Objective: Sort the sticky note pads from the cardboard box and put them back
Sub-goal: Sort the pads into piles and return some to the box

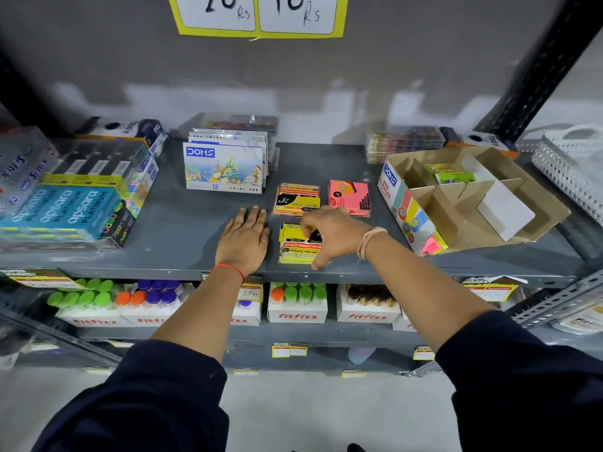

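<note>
Sticky note pads lie sorted by colour on the grey metal shelf (182, 223), so the sorting looks well under way and the putting back not yet begun. Nearest, the yellow stack of wrapped pads (298, 247) sits by the shelf's front edge, with the right hand (332, 234) curled over it, thumb at its near corner and fingers on its top, seemingly squaring or gripping it. Just beside it, the left hand (244, 238) rests flat and open on bare shelf, holding nothing. Farther in are an orange-edged stack of pads (296, 199) with a black and yellow "Jc" wrapper, and to its right a pink stack of pads (349, 197). The open brown cardboard box with dividers (463, 203), printed "DOMS" and what reads as "mini E-RACER", stands at the right; a green pad (452, 176) lies in a far compartment and a pink and yellow pad (432, 245) shows at the near corner, so some probably remain to sort. Behind, a white "DOMS" oil pastels carton (223, 168) is marked "12". On the wall, yellow-bordered price cards (261, 14) end in "Rs".
</note>
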Demonstrator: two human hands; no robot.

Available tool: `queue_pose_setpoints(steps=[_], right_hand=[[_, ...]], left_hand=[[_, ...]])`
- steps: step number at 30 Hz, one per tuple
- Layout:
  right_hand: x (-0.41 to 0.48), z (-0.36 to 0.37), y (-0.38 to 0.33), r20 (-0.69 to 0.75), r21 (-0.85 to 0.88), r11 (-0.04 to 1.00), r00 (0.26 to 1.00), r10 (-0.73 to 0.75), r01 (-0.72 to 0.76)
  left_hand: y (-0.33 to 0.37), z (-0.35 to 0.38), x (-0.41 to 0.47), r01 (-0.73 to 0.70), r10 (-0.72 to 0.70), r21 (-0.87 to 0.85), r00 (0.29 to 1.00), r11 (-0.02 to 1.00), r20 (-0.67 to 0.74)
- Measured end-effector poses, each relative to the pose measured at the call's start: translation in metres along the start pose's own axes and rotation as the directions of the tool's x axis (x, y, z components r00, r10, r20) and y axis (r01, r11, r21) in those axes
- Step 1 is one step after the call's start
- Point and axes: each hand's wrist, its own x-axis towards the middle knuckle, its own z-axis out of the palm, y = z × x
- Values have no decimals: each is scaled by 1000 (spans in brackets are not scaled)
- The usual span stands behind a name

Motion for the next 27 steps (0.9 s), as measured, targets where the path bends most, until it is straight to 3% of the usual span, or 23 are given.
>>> queue_pose_setpoints(steps=[3, 7, 11, 17, 21, 27], right_hand=[[-7, 8, 0, -51, 36, 999, 998, 35, -33], [-21, 8, 4, -141, 230, 972, 986, 89, -54], [-35, -5, 12, -219, 276, 958, 966, 139, -75], [-59, -36, 30, -352, 335, 933, 900, 257, -136], [-83, -66, 52, -448, 409, 893, 812, 374, -186], [-127, -80, 111, -504, 509, 771, 593, 628, -384]], left_hand=[[2, -1, -2, 1, -1, -5, 1000, 1000, -5], [7, 1, -12, -19, 19, -11, 999, 1000, -49], [30, 7, -24, -55, 55, -13, 997, 998, -50], [74, 18, -29, -144, 145, -22, 988, 989, 47], [101, 24, -19, -161, 159, 4, 977, 987, 139], [110, 37, -16, -127, 126, 12, 990, 992, 67]])
